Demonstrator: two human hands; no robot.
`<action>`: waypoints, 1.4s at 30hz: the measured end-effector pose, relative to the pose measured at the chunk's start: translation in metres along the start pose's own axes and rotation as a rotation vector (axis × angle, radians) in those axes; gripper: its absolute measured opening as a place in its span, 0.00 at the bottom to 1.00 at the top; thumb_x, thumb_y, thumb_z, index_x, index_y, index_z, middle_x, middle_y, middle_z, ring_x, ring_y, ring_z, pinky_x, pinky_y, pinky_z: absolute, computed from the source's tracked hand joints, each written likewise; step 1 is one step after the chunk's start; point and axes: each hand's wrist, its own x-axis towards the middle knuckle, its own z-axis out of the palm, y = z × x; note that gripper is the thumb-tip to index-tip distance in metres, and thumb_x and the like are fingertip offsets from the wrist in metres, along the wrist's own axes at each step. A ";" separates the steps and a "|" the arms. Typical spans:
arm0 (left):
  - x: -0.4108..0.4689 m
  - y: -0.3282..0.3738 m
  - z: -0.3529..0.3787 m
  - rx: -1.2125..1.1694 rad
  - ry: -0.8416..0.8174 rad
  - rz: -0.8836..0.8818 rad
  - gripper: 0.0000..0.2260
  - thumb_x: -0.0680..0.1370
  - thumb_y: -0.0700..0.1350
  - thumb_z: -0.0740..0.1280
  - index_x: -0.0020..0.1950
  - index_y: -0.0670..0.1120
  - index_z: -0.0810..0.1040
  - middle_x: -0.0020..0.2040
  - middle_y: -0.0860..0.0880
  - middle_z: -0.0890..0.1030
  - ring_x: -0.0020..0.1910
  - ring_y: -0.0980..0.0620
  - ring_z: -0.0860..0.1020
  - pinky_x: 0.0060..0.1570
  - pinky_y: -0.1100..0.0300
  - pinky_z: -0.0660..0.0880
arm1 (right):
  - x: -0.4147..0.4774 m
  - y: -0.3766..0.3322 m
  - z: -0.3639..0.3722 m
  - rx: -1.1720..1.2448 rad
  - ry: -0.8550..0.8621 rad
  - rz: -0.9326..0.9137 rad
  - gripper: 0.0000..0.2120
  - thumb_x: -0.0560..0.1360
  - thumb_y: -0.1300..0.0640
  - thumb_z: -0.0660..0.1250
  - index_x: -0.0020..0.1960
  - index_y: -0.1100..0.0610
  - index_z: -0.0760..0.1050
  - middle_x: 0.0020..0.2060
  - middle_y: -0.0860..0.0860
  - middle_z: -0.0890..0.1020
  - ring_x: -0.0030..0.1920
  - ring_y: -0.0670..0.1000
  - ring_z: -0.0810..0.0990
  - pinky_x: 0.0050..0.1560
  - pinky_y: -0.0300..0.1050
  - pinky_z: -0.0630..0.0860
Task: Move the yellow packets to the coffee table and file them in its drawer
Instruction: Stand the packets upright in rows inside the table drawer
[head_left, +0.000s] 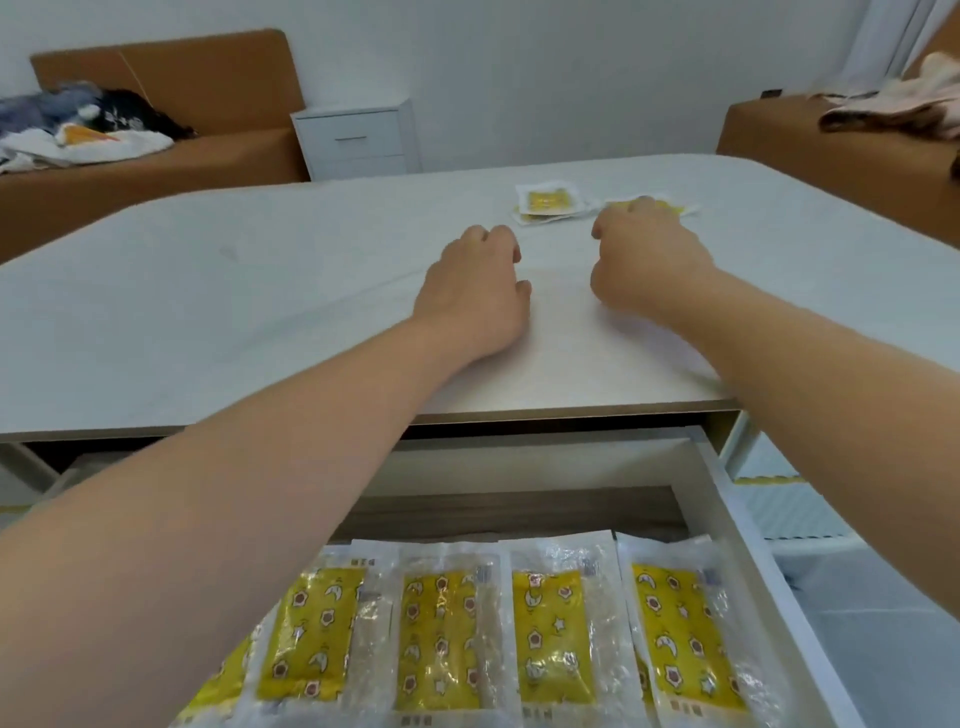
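- A single view, from a camera worn on the person's head, faces forward and tilts down
- It sits close above the open drawer (732, 519), so the yellow packets (545, 639) inside look large along the bottom edge
- The coffee table (260, 291) spans the middle of the view, with the left hand (472, 291) and right hand (644, 260) at arm's reach ahead
- The wide lens bows the table's edges and takes in a sofa (234, 150), a white cabinet (358, 137) and the far wall
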 end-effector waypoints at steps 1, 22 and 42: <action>0.014 0.002 0.009 0.039 0.000 0.017 0.17 0.81 0.51 0.65 0.68 0.47 0.72 0.66 0.46 0.73 0.65 0.44 0.73 0.61 0.50 0.72 | 0.012 0.007 0.008 -0.008 0.015 0.042 0.23 0.78 0.61 0.59 0.73 0.59 0.68 0.69 0.60 0.69 0.70 0.62 0.68 0.66 0.59 0.71; 0.172 0.004 0.080 0.125 -0.258 -0.035 0.23 0.81 0.53 0.52 0.74 0.47 0.68 0.77 0.47 0.66 0.72 0.42 0.69 0.65 0.46 0.67 | 0.130 0.052 0.067 -0.025 -0.021 0.160 0.36 0.80 0.33 0.48 0.81 0.53 0.56 0.81 0.56 0.58 0.81 0.59 0.54 0.75 0.68 0.54; 0.128 0.016 0.061 0.135 -0.031 -0.171 0.13 0.83 0.51 0.58 0.64 0.46 0.70 0.64 0.45 0.77 0.64 0.41 0.74 0.54 0.50 0.66 | 0.130 0.053 0.060 0.099 -0.004 0.386 0.28 0.81 0.38 0.51 0.72 0.55 0.69 0.69 0.60 0.73 0.69 0.64 0.68 0.67 0.62 0.62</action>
